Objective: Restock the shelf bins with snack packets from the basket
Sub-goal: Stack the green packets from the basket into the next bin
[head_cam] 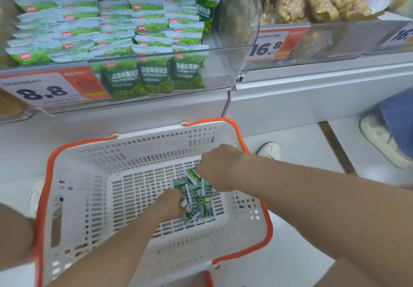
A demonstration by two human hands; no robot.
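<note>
My right hand pinches a packet at the far edge of the pile; my left hand, at its near edge, seems to clutch more of the pile, fingers curled

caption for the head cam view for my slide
Restocking: left hand and right hand grip green snack packets at the bottom of the basket, below a shelf bin of matching packets.

A white-and-orange price label reading 8.8 sits left, a second price label reading 16.8 right. A white sneaker toe and a cream shoe under a blue trouser leg rest on the pale floor.
</note>
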